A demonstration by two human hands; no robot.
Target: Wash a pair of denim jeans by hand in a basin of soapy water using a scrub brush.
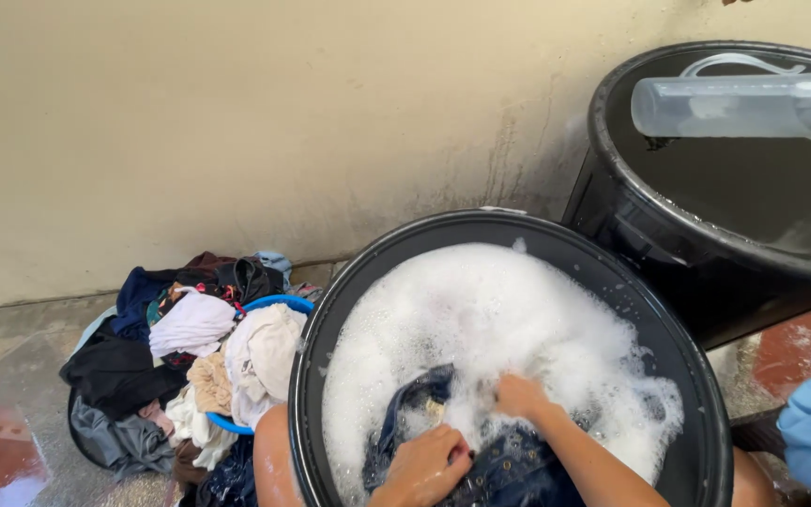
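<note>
The left hand (421, 467) was curled into a loose fist, fingers bunched down on a fold of the dark blue garment (499, 469), gripping the wet cloth against itself. The garment lay directly under that hand and spread out to its right, with one dark fold rising out of the suds just above and to the left of the knuckles. Just beside it, up and to the right, the right hand (521, 395) was also closed, its fingers pinched on another bunch of the same cloth; part of its fingertips was buried in foam, so how tightly they pressed could not be told. The two hands were near each other, with the garment stretched between and below them.

Both worked inside a round black tub (696, 376) filled with white suds (499, 310), which lay mostly beyond the hands. Well to the left of the left hand, a heap of clothes (199, 366) spilled over a blue basin (279, 301) on the floor. Far up and to the right of the right hand stood a black barrel (640, 235) of water with a clear plastic jug (739, 105) floating on it.
</note>
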